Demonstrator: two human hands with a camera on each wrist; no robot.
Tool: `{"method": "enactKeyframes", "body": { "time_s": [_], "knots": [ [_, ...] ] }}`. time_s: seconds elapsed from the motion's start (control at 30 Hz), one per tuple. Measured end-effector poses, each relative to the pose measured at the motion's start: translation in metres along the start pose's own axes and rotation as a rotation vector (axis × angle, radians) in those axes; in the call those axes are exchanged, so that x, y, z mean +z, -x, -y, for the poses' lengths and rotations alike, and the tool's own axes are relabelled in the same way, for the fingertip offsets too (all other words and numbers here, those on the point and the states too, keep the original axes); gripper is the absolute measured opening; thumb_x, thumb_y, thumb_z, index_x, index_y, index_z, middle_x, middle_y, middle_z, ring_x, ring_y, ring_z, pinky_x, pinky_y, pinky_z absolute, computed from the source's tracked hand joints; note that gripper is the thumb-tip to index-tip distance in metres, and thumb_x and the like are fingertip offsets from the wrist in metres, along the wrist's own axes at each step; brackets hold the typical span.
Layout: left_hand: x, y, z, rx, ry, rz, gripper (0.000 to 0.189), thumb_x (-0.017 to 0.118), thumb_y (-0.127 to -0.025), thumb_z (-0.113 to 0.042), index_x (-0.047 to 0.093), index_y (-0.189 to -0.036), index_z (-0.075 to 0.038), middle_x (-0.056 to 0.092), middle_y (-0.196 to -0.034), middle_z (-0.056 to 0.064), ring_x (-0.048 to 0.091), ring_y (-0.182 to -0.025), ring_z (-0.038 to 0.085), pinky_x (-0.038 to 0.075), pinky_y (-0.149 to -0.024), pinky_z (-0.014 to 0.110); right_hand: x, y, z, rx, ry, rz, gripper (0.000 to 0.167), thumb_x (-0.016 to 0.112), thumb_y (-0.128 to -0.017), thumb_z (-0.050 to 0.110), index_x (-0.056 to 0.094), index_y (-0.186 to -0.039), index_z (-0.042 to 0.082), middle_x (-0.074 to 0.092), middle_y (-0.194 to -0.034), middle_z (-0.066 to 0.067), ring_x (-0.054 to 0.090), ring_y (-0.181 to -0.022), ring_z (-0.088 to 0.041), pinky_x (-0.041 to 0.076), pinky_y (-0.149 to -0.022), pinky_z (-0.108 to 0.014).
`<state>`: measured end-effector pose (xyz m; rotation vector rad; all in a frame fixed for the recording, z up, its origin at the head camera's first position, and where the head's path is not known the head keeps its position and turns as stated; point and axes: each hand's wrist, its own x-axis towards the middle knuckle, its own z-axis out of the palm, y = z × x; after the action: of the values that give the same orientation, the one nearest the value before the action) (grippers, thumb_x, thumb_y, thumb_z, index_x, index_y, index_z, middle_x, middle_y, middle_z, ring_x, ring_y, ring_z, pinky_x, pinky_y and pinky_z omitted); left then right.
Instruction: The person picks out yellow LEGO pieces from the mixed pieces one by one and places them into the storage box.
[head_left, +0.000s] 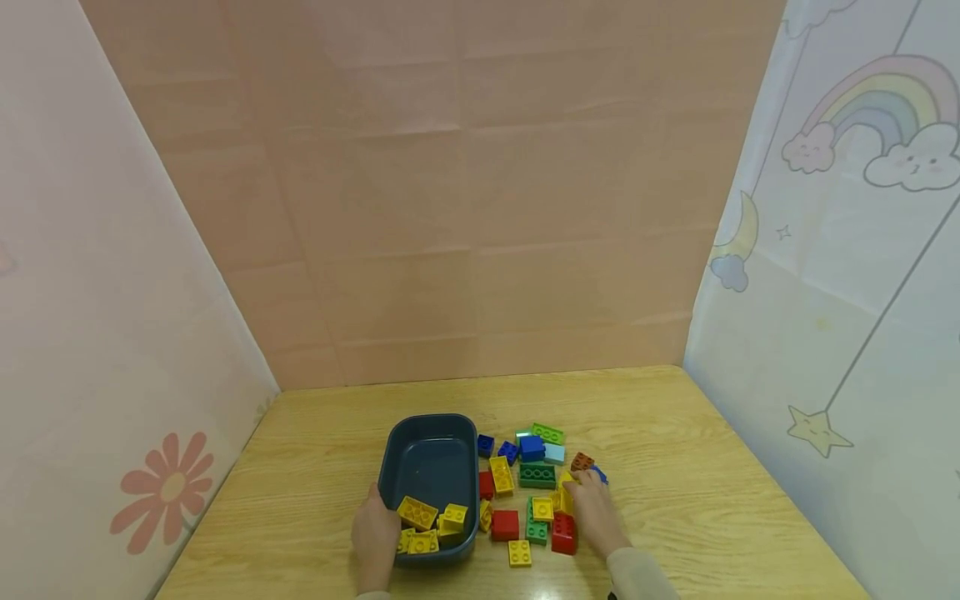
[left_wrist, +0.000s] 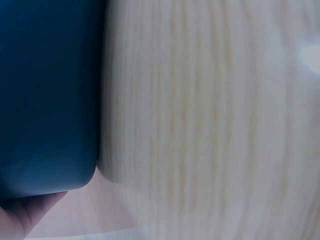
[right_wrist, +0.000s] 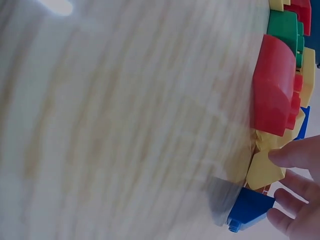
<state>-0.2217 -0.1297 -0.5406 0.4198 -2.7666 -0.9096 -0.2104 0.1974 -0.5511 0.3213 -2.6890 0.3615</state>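
On the wooden table stands a dark blue bin (head_left: pixel 435 471) with several yellow toy bricks (head_left: pixel 417 513) in its near end. My left hand (head_left: pixel 377 529) grips the bin's near left side; in the left wrist view only part of it shows, beside the bin's wall (left_wrist: pixel 50 100). To the right of the bin, my right hand (head_left: pixel 595 515) reaches into a spread of bricks. Its thumb and fingers pinch a yellow brick (right_wrist: pixel 264 171). Close by the fingertips lies a blue sloped brick (right_wrist: pixel 250 206), and a rounded red brick (right_wrist: pixel 274 85) sits beyond the thumb.
Between bin and right hand lie loose bricks: a dark green one (head_left: pixel 537 476), a red one (head_left: pixel 506 526), a yellow one (head_left: pixel 519 553) near the front, and blue ones (head_left: pixel 532 448) farther back. A paper backdrop (head_left: pixel 465 208) and printed side walls (head_left: pixel 825 292) enclose the table.
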Motion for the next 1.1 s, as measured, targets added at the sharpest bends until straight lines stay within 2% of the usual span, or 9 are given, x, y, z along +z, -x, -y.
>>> {"method": "enactKeyframes", "body": {
  "time_s": [0.17, 0.53, 0.87, 1.1],
  "knots": [
    [0.0, 0.001, -0.001, -0.007, -0.001, 0.005, 0.048, 0.056, -0.072, 0.007, 0.045, -0.118, 0.014, 0.058, -0.095, 0.03, 0.058, -0.081, 0.041, 0.048, -0.062, 0.047, 0.001, 0.0, -0.002, -0.015, -0.017, -0.048, 0.016, 0.067, -0.064, -0.01, 0.068, -0.078, -0.002, 0.06, -0.089, -0.017, 0.051, -0.085, -0.031, 0.044, -0.072, -0.044],
    [-0.001, 0.002, -0.002, -0.005, -0.004, -0.007, 0.047, 0.056, -0.072, 0.006, 0.046, -0.117, 0.014, 0.059, -0.094, 0.029, 0.059, -0.078, 0.04, 0.048, -0.059, 0.046, 0.005, 0.001, -0.003, -0.07, 0.031, -0.244, 0.017, 0.073, -0.056, -0.006, 0.066, -0.072, -0.007, 0.058, -0.077, -0.014, 0.052, -0.076, -0.028, 0.044, -0.068, -0.04],
    [0.001, 0.002, 0.0, -0.005, 0.003, -0.001, 0.047, 0.056, -0.074, 0.005, 0.046, -0.119, 0.013, 0.058, -0.094, 0.03, 0.058, -0.079, 0.041, 0.048, -0.059, 0.047, 0.003, -0.002, 0.001, -0.094, -0.07, -0.456, 0.021, 0.074, -0.055, -0.011, 0.064, -0.073, -0.006, 0.054, -0.075, -0.009, 0.048, -0.071, -0.023, 0.043, -0.06, -0.034],
    [0.0, 0.002, -0.001, -0.002, 0.008, -0.007, 0.041, 0.056, -0.078, 0.0, 0.047, -0.116, 0.012, 0.058, -0.091, 0.029, 0.058, -0.078, 0.041, 0.047, -0.058, 0.047, 0.001, -0.009, 0.01, -0.153, -0.166, -0.59, 0.03, 0.075, -0.051, -0.016, 0.063, -0.077, -0.008, 0.054, -0.079, -0.012, 0.05, -0.078, -0.027, 0.041, -0.069, -0.036]
  ]
}}
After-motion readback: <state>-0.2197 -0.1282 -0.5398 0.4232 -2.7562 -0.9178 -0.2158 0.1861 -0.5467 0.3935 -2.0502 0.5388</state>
